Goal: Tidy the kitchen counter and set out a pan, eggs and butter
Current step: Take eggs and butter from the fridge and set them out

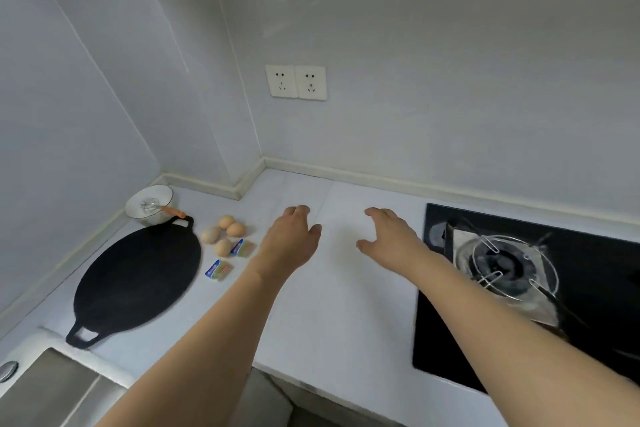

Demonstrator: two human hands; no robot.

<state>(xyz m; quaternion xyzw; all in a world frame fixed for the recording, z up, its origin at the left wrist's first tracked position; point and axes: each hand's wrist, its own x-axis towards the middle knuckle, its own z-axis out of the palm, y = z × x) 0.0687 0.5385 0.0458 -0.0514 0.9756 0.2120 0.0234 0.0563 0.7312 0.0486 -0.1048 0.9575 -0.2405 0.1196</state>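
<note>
A flat black pan (136, 276) with two loop handles lies on the white counter (329, 305) at the left. Right of it sit several brown eggs (223, 234) in a cluster. Two small wrapped butter packets lie beside them, one (242, 248) against the eggs and one (218, 270) nearer to me. My left hand (292, 239) hovers over the counter just right of the eggs, fingers relaxed, holding nothing. My right hand (389, 236) is stretched out beside it, fingers spread and relaxed, also holding nothing.
A white bowl (149, 204) holding a whisk with an orange handle stands in the back left corner. A black gas hob (519, 281) with a metal burner grate fills the right side. A steel sink (52, 388) is at the lower left. Wall sockets (296, 81) sit above.
</note>
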